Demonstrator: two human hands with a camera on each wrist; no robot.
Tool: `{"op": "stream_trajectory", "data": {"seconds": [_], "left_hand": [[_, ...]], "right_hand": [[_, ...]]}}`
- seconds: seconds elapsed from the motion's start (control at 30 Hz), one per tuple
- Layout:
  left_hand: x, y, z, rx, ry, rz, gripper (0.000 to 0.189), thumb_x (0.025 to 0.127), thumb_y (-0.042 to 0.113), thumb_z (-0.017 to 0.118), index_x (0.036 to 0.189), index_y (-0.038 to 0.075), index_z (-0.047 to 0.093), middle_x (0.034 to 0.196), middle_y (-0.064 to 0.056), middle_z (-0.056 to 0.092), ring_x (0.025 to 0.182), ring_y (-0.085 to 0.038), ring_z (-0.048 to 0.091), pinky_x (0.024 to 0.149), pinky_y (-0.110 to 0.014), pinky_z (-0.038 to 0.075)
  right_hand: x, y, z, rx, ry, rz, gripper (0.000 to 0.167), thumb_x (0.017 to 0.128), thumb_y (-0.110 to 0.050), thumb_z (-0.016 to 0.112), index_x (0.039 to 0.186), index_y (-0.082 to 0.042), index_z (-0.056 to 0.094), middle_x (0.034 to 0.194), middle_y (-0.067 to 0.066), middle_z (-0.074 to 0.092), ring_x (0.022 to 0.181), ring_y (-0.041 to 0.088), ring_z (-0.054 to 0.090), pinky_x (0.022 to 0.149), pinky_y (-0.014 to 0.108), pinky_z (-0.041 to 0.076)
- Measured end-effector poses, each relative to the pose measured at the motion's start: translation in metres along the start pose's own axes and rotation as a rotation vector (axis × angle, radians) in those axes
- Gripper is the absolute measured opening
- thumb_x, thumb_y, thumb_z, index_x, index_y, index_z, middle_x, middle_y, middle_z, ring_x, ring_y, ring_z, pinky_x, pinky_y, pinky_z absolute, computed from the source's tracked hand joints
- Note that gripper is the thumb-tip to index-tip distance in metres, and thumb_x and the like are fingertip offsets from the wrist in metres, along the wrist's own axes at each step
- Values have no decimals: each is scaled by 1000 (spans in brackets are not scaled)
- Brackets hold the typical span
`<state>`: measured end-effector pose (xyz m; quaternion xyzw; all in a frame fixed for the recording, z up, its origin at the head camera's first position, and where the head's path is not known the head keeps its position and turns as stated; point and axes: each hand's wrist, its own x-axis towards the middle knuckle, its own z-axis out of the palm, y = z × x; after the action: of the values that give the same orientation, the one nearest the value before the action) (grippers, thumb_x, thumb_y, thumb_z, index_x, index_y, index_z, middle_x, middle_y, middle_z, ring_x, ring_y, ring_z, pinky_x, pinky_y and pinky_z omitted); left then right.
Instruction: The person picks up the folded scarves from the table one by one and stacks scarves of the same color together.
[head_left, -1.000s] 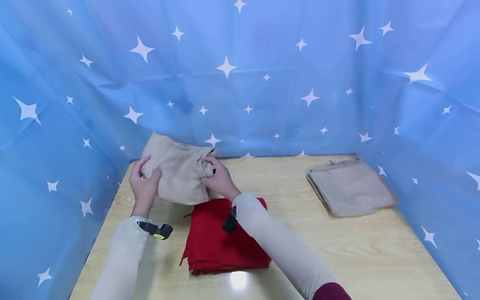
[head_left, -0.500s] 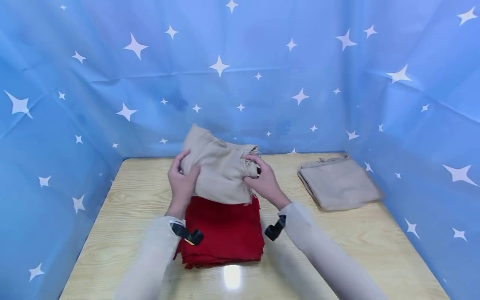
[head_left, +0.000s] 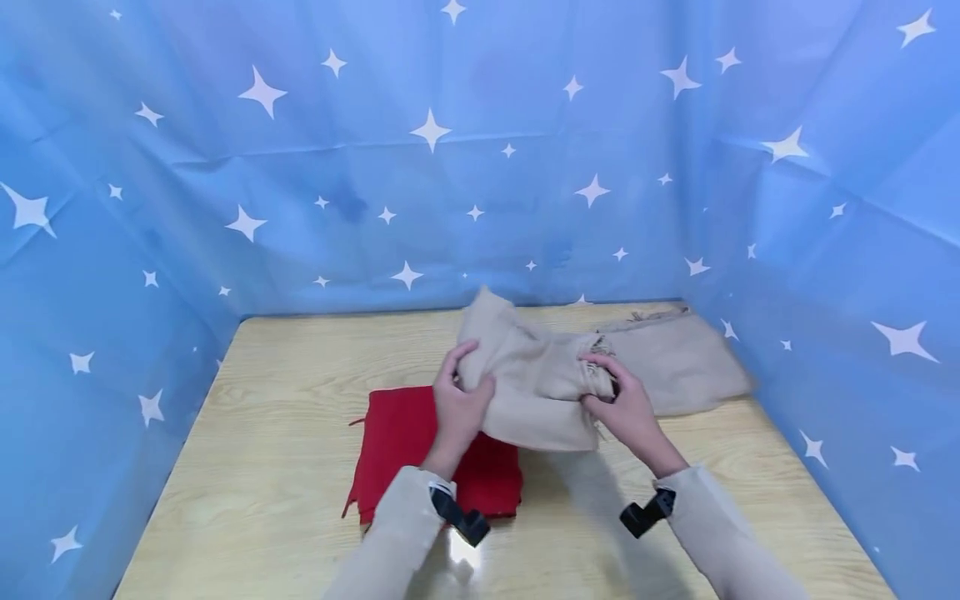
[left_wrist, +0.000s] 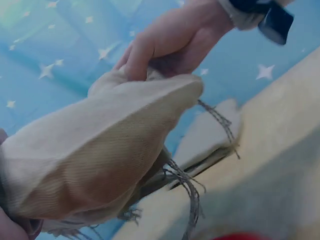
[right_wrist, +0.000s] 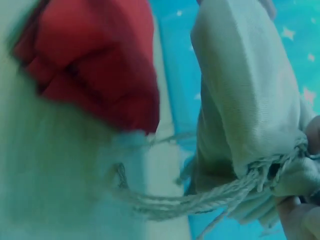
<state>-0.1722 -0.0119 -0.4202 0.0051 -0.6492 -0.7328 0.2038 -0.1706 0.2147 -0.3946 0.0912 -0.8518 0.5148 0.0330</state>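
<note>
I lose some of the folded red cloth (head_left: 397, 442) behind the left hand (head_left: 459, 408) and the bunched, fringed beige cloth (head_left: 525, 383), which also covers the left part of the flat, folded beige-grey cloth (head_left: 682, 362). In my right wrist view, the red cloth and the grey-beige twisted tassels (right_wrist: 200, 202) blur, and the right edge cuts the right hand (head_left: 628, 408). Both pale sleeves (head_left: 401, 517) run off my head view's bottom.

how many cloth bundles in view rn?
3: a beige bundle held in the left hand and right hand; a red bundle on the table, partly covered; a greyish-beige bundle at the table's right. Inner layers may hide more.
</note>
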Motion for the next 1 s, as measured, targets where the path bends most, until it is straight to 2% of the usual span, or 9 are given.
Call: {"op": "stream_trajectory", "data": {"seconds": [0.1, 0.2, 0.37, 0.47, 0.63, 0.8, 0.9, 1.0], "left_hand": [[-15, -9, 20, -15, -65, -13, 45, 74, -4, 63, 117, 10, 64, 122, -9, 60, 101, -19, 56, 83, -31, 48], [-29, -18, 33, -20, -111, -42, 45, 75, -3, 62, 117, 11, 63, 124, -8, 59, 110, -21, 52, 90, -36, 45], [-52, -29, 43, -8, -125, -129, 46, 76, -3, 61, 118, 13, 61, 124, -6, 58, 110, -19, 50, 94, -38, 41], [-68, -40, 49, 8, -121, -133, 46, 75, -2, 62, 118, 14, 60, 123, -4, 59, 112, -17, 49, 96, -34, 40], [-94, -56, 59, 112, -148, -147, 48, 73, -3, 63, 118, 13, 59, 119, -6, 62, 111, -18, 52, 97, -30, 39], [-109, -67, 63, 260, -139, -184, 51, 69, -5, 65, 117, 12, 58, 118, -4, 63, 109, -19, 55, 96, -35, 41], [-114, -72, 63, 346, -139, -209, 53, 67, -4, 64, 118, 11, 55, 115, -7, 62, 105, -22, 56, 93, -35, 44], [-117, -74, 61, 429, -161, -247, 56, 67, -1, 63, 120, 11, 50, 112, -10, 59, 102, -23, 55, 89, -34, 45]], "right_hand": [[-11, 16, -18, -13, 10, 36, 53, 81, 9, 59, 132, -4, 51, 127, 23, 52, 90, 3, 53, 65, 22, 49], [-19, 32, -30, -10, 20, 41, 51, 81, 11, 57, 130, 0, 51, 126, 24, 51, 87, 1, 52, 64, 22, 48], [-30, 52, -39, -28, 23, 27, 50, 80, 14, 56, 128, 3, 52, 127, 23, 51, 89, -3, 51, 69, 18, 47], [-34, 66, -45, -81, 29, 2, 51, 77, 14, 57, 126, 2, 54, 128, 23, 51, 92, -5, 49, 72, 14, 44], [-43, 90, -54, -191, 62, -5, 53, 71, 15, 60, 122, 0, 59, 128, 25, 54, 98, -11, 43, 77, 7, 35], [-54, 109, -54, -187, 37, 8, 53, 70, 15, 62, 121, 1, 60, 127, 26, 55, 102, -13, 40, 79, 8, 33], [-58, 115, -52, -181, 38, 37, 54, 69, 15, 62, 121, 0, 59, 129, 25, 54, 111, -7, 41, 84, 7, 30], [-61, 121, -49, -184, 25, 103, 55, 71, 13, 62, 124, 0, 56, 133, 26, 50, 121, 16, 44, 91, 17, 31]]}}
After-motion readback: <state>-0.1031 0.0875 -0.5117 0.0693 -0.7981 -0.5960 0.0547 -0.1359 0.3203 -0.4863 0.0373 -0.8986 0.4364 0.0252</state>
